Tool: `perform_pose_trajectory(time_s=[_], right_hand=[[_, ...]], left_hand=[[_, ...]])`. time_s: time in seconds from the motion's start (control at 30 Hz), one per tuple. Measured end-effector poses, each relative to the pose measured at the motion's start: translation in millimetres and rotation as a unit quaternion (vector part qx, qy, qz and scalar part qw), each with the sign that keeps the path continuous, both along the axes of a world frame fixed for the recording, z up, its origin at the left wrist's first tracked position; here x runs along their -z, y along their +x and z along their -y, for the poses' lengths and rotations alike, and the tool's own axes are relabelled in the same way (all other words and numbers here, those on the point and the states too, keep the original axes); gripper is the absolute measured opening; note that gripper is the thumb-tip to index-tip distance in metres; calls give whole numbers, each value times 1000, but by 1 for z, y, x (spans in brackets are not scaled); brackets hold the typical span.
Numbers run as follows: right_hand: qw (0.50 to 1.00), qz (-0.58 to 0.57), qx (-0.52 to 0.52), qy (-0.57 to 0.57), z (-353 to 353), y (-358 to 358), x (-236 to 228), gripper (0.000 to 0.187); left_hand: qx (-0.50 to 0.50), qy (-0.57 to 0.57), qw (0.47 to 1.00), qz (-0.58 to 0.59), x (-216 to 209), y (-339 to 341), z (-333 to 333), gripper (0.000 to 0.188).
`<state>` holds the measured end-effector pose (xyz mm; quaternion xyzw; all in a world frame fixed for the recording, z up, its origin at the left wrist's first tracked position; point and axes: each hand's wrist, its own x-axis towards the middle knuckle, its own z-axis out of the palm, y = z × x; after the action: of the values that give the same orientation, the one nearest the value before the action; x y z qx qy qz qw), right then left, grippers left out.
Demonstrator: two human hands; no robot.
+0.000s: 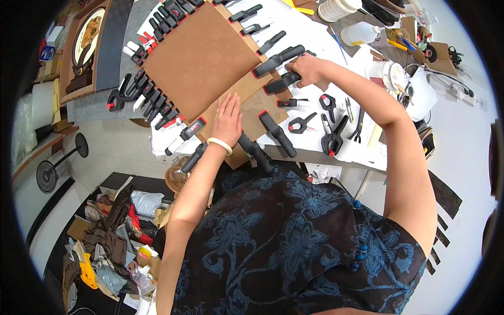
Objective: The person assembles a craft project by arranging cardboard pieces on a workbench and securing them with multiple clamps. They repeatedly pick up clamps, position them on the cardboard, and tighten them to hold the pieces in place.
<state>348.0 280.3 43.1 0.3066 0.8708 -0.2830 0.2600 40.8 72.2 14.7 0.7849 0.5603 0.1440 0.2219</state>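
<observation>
A brown fabric-covered panel point(202, 58) lies on the table, its edges ringed by several black spring clamps point(152, 100) with red tips. My left hand point(228, 119) rests flat on the tan strip point(239, 93) along the panel's near edge, fingers stretched out; a cream bangle circles that wrist. At the right corner, my right hand point(311, 71) is closed around the handles of a large black spring clamp point(283, 81). Another large clamp point(275, 62) bites the edge just beyond it. More clamps point(277, 134) grip the near edge beside my left hand.
Loose spring clamps point(333, 135) and scissors point(359, 126) lie on white paper at the right. Behind them stand a plastic bottle point(360, 33) and a white tub point(386, 73). A framed picture point(86, 50) leans at the far left. Fabric scraps point(107, 239) fill the lower left.
</observation>
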Motion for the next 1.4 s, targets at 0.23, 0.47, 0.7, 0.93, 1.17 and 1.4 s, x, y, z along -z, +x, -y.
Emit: perform_pose_trajectory(time_s=[0.23,0.47,0.7,0.93,1.17,1.4], right_hand=[[992,-72,-84,55,-5,9,29,27],[981,-124,-94,117,9,22,22,32],[990,-62,-41,122,10,16,22,28],[992,10,-8,128,4,0,15,29],[941,-118,153,277,42,16,-26,48],[883,-190,403,149,135,75,-42,27]], left_hand=[[-2,2,1000,19,1,-4,0,52],[-9,-6,999,34,1,-2,-2,53],[-15,9,998,52,4,-1,1,58],[-11,7,999,47,1,1,1,60],[-13,-18,997,67,-12,-5,2,58],[-99,58,985,132,-40,-17,18,33]])
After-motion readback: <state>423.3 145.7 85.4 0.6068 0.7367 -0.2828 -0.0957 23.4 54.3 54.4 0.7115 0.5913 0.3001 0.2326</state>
